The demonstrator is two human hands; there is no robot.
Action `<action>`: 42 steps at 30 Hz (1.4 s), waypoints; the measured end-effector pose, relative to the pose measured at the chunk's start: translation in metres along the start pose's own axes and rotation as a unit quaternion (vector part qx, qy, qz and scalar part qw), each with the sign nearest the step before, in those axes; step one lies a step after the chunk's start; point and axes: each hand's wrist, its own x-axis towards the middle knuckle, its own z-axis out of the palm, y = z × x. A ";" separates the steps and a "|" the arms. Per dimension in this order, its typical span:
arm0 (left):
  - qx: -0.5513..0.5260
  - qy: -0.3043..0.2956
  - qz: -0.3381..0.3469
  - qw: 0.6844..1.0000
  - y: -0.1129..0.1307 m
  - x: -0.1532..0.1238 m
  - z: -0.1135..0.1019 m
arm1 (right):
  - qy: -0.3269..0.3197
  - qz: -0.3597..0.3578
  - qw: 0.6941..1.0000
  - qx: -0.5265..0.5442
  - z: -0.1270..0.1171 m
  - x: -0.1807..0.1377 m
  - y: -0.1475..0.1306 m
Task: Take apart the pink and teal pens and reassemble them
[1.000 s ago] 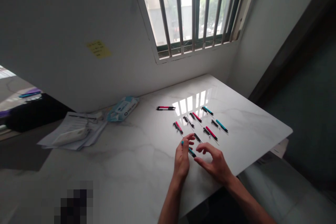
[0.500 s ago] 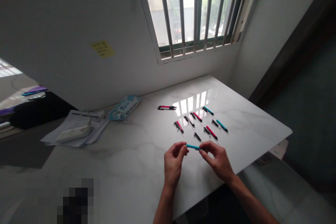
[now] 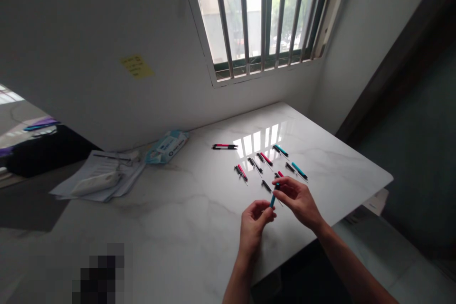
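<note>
My left hand (image 3: 253, 223) pinches the lower end of a teal pen barrel (image 3: 273, 200), which stands nearly upright above the table. At its dark upper end, the fingers of my right hand (image 3: 298, 199) close round it. Just beyond lie a black pen piece (image 3: 266, 185) and a red barrel partly hidden by my right hand. Farther off are taken-apart pens: a red barrel (image 3: 242, 172), another red barrel (image 3: 266, 159), a teal barrel (image 3: 299, 171) and a second teal barrel (image 3: 281, 150), with black pieces and thin refills beside them.
Whole-looking red and black pens (image 3: 224, 146) lie near the wall. A wipes packet (image 3: 167, 147) and papers (image 3: 98, 178) occupy the marble-patterned table's (image 3: 171, 228) left part. Its right edge slants toward me. A barred window (image 3: 263, 23) and yellow note (image 3: 137, 66) are on the wall.
The teal barrel has swung from nearly level to nearly upright. My left hand moved right, while my right hand rose slightly and now covers part of a red barrel.
</note>
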 end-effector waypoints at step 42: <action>0.559 0.028 0.191 0.806 0.014 0.041 0.000 | 0.091 -0.125 0.913 -0.378 -0.014 -0.026 0.057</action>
